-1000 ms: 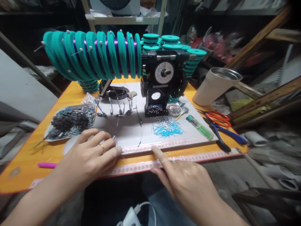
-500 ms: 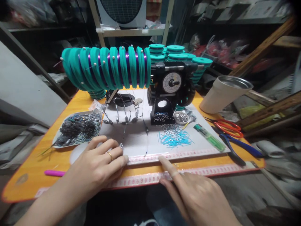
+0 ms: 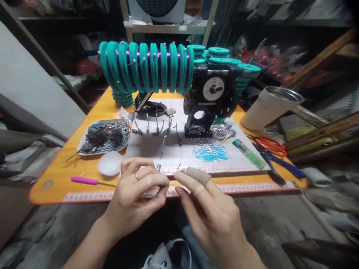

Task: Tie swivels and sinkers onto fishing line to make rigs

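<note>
My left hand [image 3: 137, 186], with a ring on one finger, is at the front edge of the white board [image 3: 143, 157]. Its thumb and index finger are pinched together; anything between them is too small to make out. A small metal cylinder [image 3: 158, 167] shows just beyond its fingers; whether they hold it I cannot tell. My right hand [image 3: 213, 205] is close by, index finger and thumb apart, a beige wrap [image 3: 198, 175] around another finger. Beyond them, dark weighted pieces [image 3: 165, 130] hang on fine lines below a row of teal spools [image 3: 151, 67] wound with purple thread.
A tray of dark small parts [image 3: 103, 138], a white lid [image 3: 109, 163] and a pink-handled tool [image 3: 84, 180] are left. Right are blue cut tubes [image 3: 210, 152], a green case [image 3: 249, 155], pliers [image 3: 288, 166] and a tall cup [image 3: 269, 108]. A measuring strip [image 3: 252, 189] lines the front edge.
My right hand has drawn left and lifted its index finger off the board's measuring strip. My left hand has come right, so the hands are closer. The whole view has shifted.
</note>
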The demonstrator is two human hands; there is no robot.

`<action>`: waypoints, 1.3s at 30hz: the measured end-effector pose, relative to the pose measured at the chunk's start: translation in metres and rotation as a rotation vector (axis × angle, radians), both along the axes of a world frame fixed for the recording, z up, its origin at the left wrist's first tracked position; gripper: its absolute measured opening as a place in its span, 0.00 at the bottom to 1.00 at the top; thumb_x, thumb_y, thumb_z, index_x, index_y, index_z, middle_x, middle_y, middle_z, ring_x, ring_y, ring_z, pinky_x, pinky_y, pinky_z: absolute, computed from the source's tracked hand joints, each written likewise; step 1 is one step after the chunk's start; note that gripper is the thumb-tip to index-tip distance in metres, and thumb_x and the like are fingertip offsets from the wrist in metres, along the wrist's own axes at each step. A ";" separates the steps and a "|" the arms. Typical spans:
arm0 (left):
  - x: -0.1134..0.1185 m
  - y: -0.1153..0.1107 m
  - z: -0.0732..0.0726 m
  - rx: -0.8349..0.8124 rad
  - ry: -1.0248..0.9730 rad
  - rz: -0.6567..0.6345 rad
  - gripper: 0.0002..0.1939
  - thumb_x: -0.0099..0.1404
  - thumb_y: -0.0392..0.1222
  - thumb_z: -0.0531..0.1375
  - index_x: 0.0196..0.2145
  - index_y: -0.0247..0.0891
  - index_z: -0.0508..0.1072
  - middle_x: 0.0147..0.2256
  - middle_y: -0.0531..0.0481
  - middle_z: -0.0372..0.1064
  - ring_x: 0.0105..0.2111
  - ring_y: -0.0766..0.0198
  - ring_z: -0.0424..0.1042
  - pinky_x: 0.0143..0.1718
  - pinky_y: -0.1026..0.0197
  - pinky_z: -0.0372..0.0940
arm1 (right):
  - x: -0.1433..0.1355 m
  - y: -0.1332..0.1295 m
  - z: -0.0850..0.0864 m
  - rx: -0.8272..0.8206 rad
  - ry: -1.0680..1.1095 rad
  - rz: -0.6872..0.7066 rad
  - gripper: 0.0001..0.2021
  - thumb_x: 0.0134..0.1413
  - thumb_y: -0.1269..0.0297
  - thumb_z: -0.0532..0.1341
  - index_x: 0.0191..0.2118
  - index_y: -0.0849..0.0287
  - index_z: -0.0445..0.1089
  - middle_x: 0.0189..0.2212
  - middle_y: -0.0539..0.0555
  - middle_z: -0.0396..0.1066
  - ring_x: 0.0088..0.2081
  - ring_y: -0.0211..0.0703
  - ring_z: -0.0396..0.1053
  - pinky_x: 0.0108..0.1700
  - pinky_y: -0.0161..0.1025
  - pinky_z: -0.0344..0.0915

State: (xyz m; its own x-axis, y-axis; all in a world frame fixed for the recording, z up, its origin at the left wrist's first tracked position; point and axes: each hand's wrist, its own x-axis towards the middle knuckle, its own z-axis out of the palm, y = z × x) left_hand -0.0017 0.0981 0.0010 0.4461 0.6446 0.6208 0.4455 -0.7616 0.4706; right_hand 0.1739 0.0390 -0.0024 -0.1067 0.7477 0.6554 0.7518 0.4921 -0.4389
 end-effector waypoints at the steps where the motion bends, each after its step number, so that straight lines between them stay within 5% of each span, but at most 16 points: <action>1: 0.000 -0.002 -0.002 -0.020 -0.019 0.010 0.06 0.66 0.32 0.63 0.34 0.43 0.74 0.29 0.56 0.76 0.39 0.59 0.68 0.46 0.51 0.56 | -0.001 0.000 -0.002 0.003 0.010 -0.007 0.11 0.66 0.74 0.58 0.51 0.66 0.72 0.41 0.59 0.79 0.43 0.42 0.78 0.43 0.34 0.74; 4: 0.000 -0.007 -0.006 -0.049 -0.058 0.013 0.07 0.66 0.32 0.63 0.34 0.43 0.75 0.29 0.55 0.76 0.40 0.59 0.68 0.46 0.51 0.57 | -0.002 -0.003 -0.005 0.015 0.019 -0.013 0.07 0.65 0.73 0.60 0.46 0.62 0.73 0.31 0.53 0.77 0.31 0.39 0.76 0.33 0.33 0.70; 11: -0.001 -0.012 -0.013 -0.059 -0.104 -0.021 0.07 0.65 0.32 0.63 0.36 0.44 0.77 0.39 0.49 0.74 0.46 0.56 0.69 0.48 0.49 0.63 | -0.005 -0.007 -0.009 0.029 -0.002 -0.029 0.05 0.64 0.73 0.58 0.39 0.61 0.71 0.26 0.51 0.73 0.24 0.38 0.71 0.26 0.34 0.65; 15: 0.002 -0.021 -0.018 -0.103 -0.207 -0.007 0.10 0.66 0.29 0.61 0.39 0.42 0.77 0.39 0.48 0.65 0.37 0.64 0.71 0.34 0.62 0.70 | -0.006 -0.008 -0.011 0.028 0.014 -0.018 0.05 0.63 0.75 0.58 0.40 0.61 0.69 0.28 0.52 0.74 0.27 0.39 0.71 0.29 0.35 0.67; 18: 0.009 -0.030 -0.023 -0.214 -0.305 -0.043 0.11 0.66 0.27 0.60 0.41 0.41 0.75 0.33 0.52 0.71 0.31 0.68 0.72 0.31 0.67 0.70 | -0.006 -0.009 -0.012 0.032 0.039 -0.013 0.05 0.62 0.75 0.58 0.41 0.61 0.69 0.29 0.53 0.75 0.29 0.40 0.72 0.30 0.35 0.69; 24: 0.027 -0.046 -0.028 -0.650 -0.730 0.044 0.12 0.63 0.29 0.64 0.37 0.46 0.79 0.34 0.59 0.81 0.34 0.72 0.80 0.39 0.77 0.72 | -0.007 -0.008 -0.013 0.043 0.039 -0.004 0.05 0.61 0.76 0.59 0.41 0.61 0.69 0.30 0.53 0.76 0.30 0.42 0.74 0.31 0.36 0.71; 28: 0.033 -0.046 -0.029 -0.767 -0.892 0.073 0.14 0.59 0.27 0.66 0.36 0.48 0.82 0.33 0.62 0.82 0.32 0.74 0.81 0.38 0.80 0.71 | -0.006 -0.009 -0.011 0.031 -0.005 0.005 0.05 0.62 0.75 0.58 0.42 0.61 0.68 0.30 0.54 0.75 0.30 0.44 0.74 0.29 0.37 0.70; 33: 0.032 -0.046 -0.031 -0.710 -0.855 0.140 0.14 0.59 0.27 0.66 0.36 0.47 0.81 0.31 0.62 0.81 0.29 0.76 0.79 0.37 0.80 0.72 | -0.008 -0.008 -0.008 -0.008 -0.018 0.030 0.04 0.64 0.74 0.57 0.40 0.61 0.68 0.30 0.54 0.74 0.30 0.44 0.73 0.28 0.37 0.69; 39: 0.021 -0.053 -0.047 -0.427 -0.596 0.198 0.22 0.63 0.26 0.64 0.50 0.49 0.71 0.40 0.59 0.77 0.40 0.73 0.78 0.46 0.73 0.72 | -0.005 -0.006 -0.008 -0.062 -0.110 0.048 0.06 0.66 0.72 0.55 0.40 0.62 0.68 0.29 0.54 0.72 0.26 0.43 0.71 0.26 0.38 0.67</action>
State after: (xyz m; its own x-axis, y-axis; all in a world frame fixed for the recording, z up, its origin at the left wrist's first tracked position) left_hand 0.0189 0.0453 -0.0460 -0.0361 0.9161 0.3993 0.1331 -0.3916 0.9105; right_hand 0.1690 0.0334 -0.0100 -0.2122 0.7788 0.5904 0.7730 0.5034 -0.3862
